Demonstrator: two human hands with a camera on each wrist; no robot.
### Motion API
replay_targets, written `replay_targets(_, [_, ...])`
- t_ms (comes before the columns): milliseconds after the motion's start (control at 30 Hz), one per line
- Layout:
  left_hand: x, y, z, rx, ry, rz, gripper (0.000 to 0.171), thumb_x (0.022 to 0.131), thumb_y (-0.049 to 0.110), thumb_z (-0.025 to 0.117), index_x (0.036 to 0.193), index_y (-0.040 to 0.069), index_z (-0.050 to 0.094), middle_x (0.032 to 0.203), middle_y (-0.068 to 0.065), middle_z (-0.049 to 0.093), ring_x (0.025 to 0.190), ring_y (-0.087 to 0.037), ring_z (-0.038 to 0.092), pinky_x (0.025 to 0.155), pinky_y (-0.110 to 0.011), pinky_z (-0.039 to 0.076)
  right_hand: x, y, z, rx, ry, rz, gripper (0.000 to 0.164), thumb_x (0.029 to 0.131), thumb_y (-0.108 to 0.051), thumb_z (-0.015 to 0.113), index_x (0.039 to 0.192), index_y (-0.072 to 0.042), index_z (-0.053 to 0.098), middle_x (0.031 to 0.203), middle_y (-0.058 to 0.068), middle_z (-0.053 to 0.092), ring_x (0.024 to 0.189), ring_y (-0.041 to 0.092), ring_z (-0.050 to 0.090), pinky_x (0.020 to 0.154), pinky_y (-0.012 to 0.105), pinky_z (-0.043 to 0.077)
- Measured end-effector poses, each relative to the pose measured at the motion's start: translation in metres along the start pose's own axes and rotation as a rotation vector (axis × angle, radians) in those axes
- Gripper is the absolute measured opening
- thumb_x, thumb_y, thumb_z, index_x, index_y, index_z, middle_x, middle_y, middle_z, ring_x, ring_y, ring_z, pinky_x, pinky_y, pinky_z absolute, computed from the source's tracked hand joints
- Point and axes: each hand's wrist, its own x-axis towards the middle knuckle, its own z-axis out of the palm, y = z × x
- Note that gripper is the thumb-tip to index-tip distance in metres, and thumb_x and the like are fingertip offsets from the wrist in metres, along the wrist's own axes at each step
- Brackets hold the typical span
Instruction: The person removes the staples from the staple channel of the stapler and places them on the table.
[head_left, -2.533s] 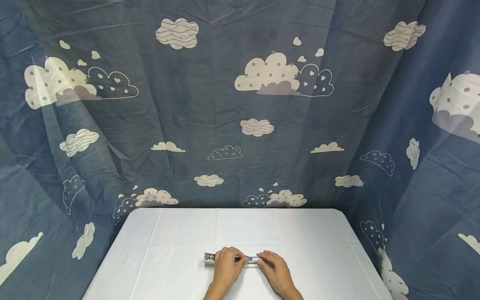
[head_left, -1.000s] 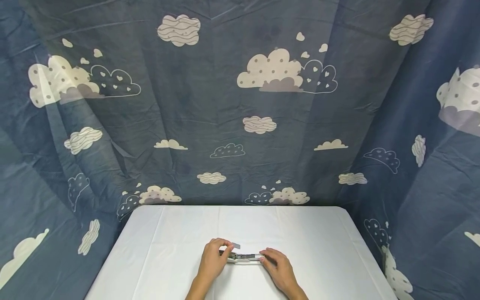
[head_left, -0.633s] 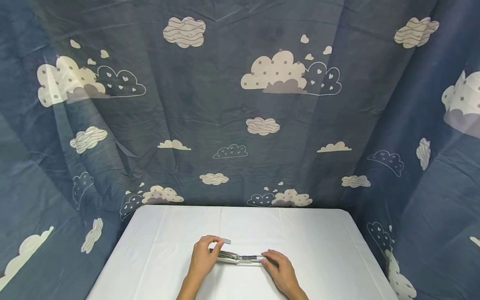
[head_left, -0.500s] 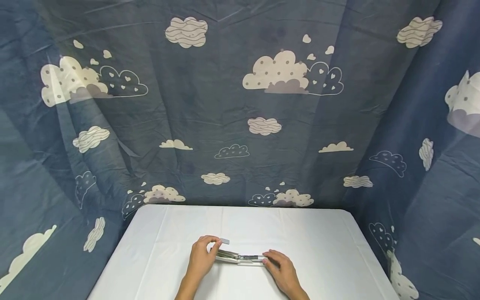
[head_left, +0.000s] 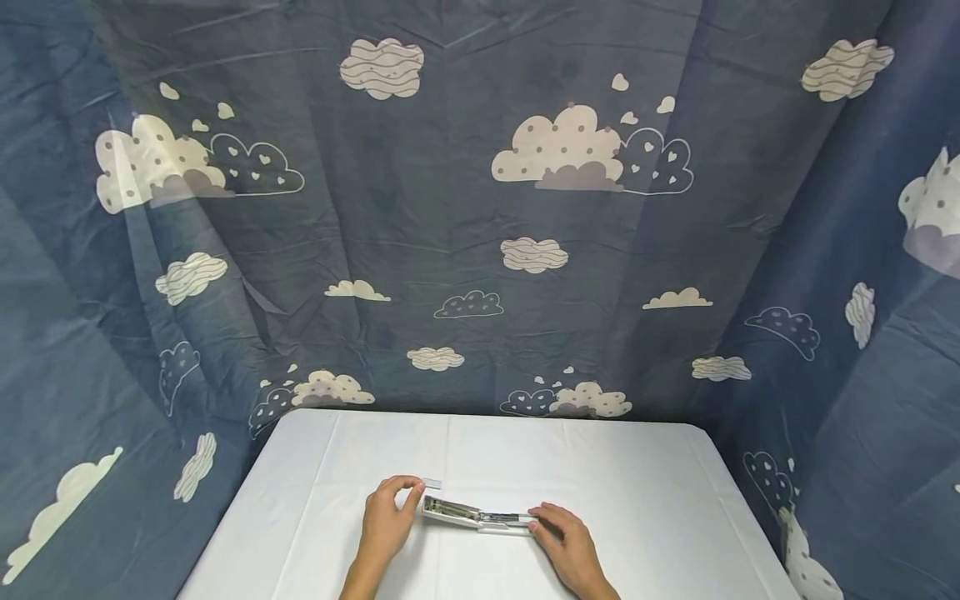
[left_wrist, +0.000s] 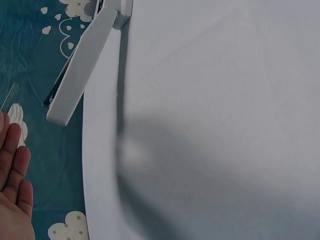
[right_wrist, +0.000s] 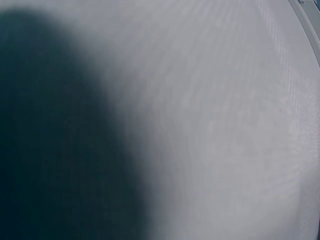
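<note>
A white stapler (head_left: 454, 514) lies opened out on the table, its metal inside facing up and its left part raised off the cloth. My left hand (head_left: 384, 523) pinches a small grey strip of staples (head_left: 432, 483) between thumb and fingertips, just above and left of the stapler's left end, apart from it. At the stapler's right end, my right hand (head_left: 567, 546) grips it between thumb and fingers. The left wrist view has the tilted white stapler arm (left_wrist: 82, 67) and, at the left edge, the hand (left_wrist: 14, 190) with the thin strip.
A white cloth covers the table (head_left: 360, 458). Behind it and at both sides hangs a dark blue curtain (head_left: 420, 217) with cloud prints. In the right wrist view a dark blur hides the left part, and a pale edge shows top right.
My left hand has lifted the strip of staples out of the stapler and moved left with it. The stapler's left part now shows uncovered. My right hand stays at the right end.
</note>
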Motion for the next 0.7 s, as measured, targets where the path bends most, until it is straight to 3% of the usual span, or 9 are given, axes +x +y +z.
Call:
replay_targets(467, [-0.004,-0.033,-0.012,0.017,0.049,-0.137,0.014,0.098,0.025,0.072,0.103,0.013,0.077,0.108,-0.007,0.077,0.120,-0.038,0.067,0.106,-0.060,0.049,0.000,0.002,-0.001,0.014,0.012,-0.022,0.021,0.093,-0.039,0.075,0.112,-0.031,0.076,0.126,0.002,0.074,0.126,0.034,0.065,0.109,0.061,0.047])
replay_targets(700, [-0.006,-0.043,-0.016,0.021,0.025,-0.162,0.014,0.099,0.023,0.070,0.103,0.011,0.076,0.106,-0.009,0.077,0.121,-0.041,0.066,0.106,-0.063,0.047,0.000,0.001,0.001,0.013,0.004,0.008,0.021,0.092,-0.041,0.075,0.112,-0.032,0.076,0.125,0.000,0.074,0.127,0.033,0.065,0.110,0.060,0.046])
